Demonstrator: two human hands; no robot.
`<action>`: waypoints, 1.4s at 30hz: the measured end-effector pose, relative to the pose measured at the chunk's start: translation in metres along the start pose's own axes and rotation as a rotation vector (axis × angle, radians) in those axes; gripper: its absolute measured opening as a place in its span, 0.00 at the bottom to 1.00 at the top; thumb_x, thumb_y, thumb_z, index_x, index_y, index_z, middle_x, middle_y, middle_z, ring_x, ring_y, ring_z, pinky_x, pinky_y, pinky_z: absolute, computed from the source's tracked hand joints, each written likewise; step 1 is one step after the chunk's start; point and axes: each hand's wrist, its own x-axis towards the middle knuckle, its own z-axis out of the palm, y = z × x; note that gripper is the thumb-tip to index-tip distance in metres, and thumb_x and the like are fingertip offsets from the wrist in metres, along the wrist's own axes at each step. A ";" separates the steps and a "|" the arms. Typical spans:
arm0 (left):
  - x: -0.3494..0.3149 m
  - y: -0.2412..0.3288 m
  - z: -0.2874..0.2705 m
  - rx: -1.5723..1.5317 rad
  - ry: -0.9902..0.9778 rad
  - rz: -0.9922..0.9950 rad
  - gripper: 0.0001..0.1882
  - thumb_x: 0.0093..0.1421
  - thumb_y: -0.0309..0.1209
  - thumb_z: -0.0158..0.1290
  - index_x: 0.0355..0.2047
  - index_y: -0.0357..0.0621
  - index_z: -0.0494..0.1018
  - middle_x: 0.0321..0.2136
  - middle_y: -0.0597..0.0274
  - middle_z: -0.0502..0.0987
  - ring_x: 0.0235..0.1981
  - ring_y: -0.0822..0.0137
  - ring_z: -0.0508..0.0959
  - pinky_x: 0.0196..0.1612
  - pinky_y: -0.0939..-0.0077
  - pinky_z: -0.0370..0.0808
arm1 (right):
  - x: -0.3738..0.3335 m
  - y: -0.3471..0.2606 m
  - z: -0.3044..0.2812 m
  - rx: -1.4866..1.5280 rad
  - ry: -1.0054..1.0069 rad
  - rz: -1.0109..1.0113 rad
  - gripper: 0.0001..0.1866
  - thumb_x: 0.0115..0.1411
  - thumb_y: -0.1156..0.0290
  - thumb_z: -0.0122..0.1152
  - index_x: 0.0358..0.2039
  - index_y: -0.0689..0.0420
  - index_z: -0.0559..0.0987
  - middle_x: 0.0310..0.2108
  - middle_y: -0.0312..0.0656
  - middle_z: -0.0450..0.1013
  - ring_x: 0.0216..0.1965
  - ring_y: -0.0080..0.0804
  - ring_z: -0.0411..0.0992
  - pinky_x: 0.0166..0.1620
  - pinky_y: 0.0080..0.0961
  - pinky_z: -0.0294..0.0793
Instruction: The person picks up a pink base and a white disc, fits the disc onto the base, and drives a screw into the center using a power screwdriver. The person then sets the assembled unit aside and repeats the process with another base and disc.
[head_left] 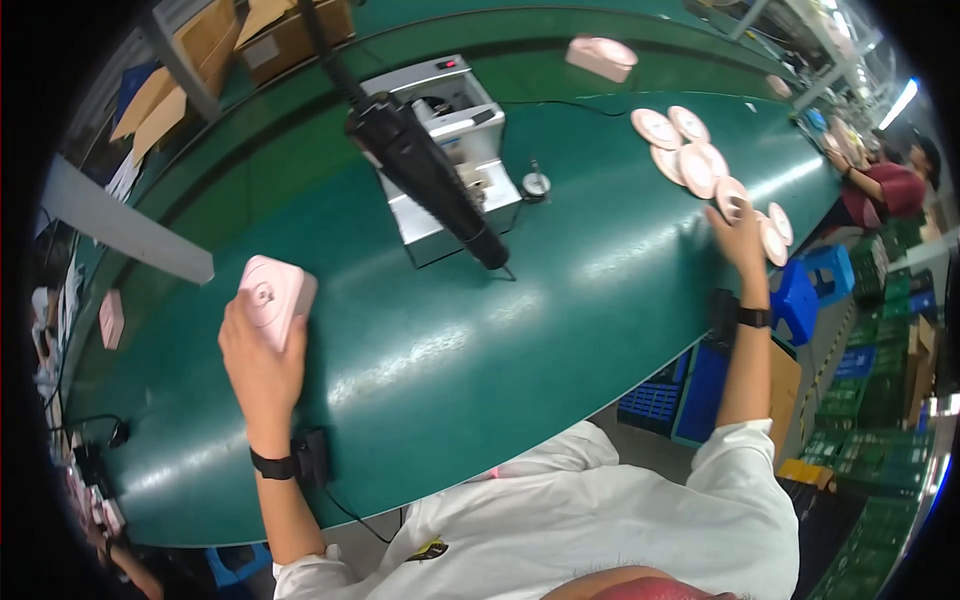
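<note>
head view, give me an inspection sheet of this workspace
surface: green bench top, glossy, bare in the middle
job's things: pink square housing in the left hand; pink round discs loosely grouped at the right
clutter: grey box machine with a black hanging tool in front; another pink housing on the belt behind
grippers: left hand grips the housing; right hand reaches onto a disc, grasp unclear
cables: thin black cable behind the machine; cord from the left wrist band
surroundings: cardboard boxes far left; blue crates right; another person far right
</note>
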 end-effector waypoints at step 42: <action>-0.019 0.174 0.036 -0.808 -0.342 0.750 0.59 0.38 0.42 0.80 0.64 0.36 0.57 0.62 0.37 0.63 0.62 0.38 0.66 0.64 0.49 0.66 | -0.163 -0.234 -0.027 0.436 -0.479 -1.027 0.41 0.43 0.52 0.82 0.58 0.50 0.79 0.60 0.57 0.69 0.62 0.60 0.66 0.61 0.49 0.70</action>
